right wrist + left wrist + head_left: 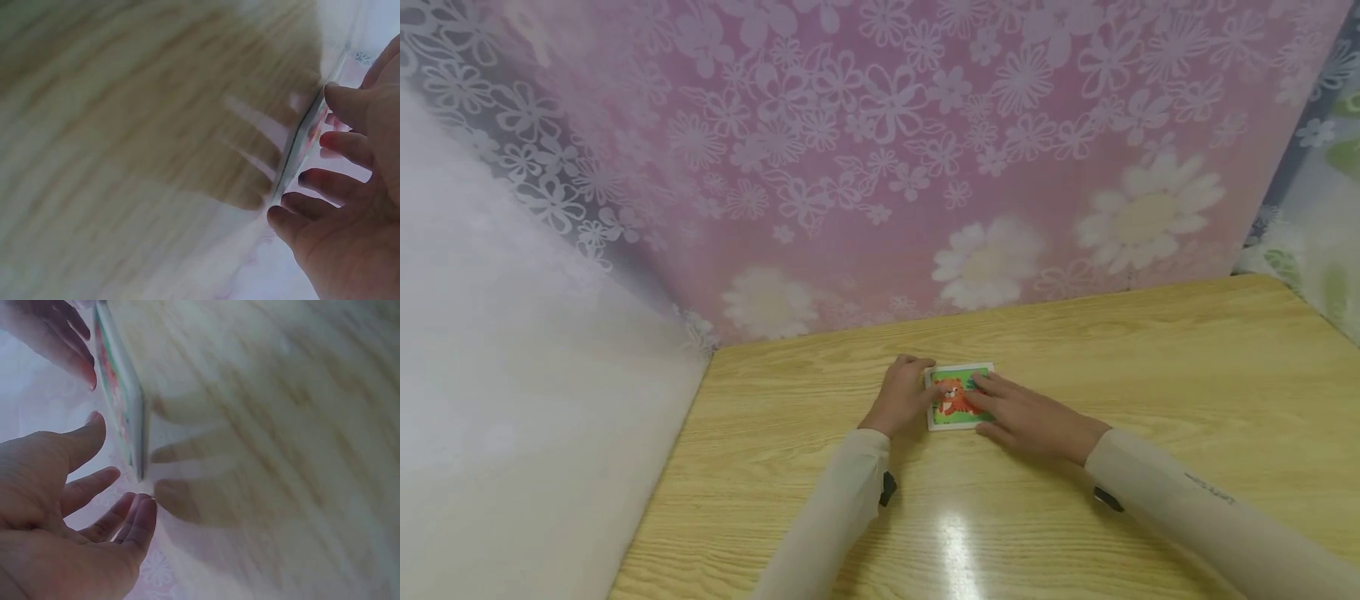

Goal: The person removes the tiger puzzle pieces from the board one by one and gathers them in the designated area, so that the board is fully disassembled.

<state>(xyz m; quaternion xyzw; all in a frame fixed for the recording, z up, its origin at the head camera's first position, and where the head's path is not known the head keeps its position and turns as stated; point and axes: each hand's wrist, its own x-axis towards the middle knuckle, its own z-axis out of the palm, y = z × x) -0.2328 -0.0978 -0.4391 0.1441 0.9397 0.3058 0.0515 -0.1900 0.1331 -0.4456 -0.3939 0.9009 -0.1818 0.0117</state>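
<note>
A small square picture board point(953, 405) lies flat on the table, white-bordered, with an orange cartoon tiger on green. Beside its left edge is my left hand point(901, 395), its thumb reaching over the picture. My right hand point(1033, 415) covers part of the right side with spread, fairly straight fingers. In the left wrist view, the left fingertips come close to a corner of the board point(125, 394), thumb apart from it. The right wrist view shows the right thumb and little finger right at the edge of the board point(299, 147).
The wood-grain table point(760, 492) reaches back to a pink flowered backdrop point(850, 167). A whitish panel point(512, 375) stands along the left side, and another patterned sheet point(1330, 225) hangs at the right. Both forearms come in from the front.
</note>
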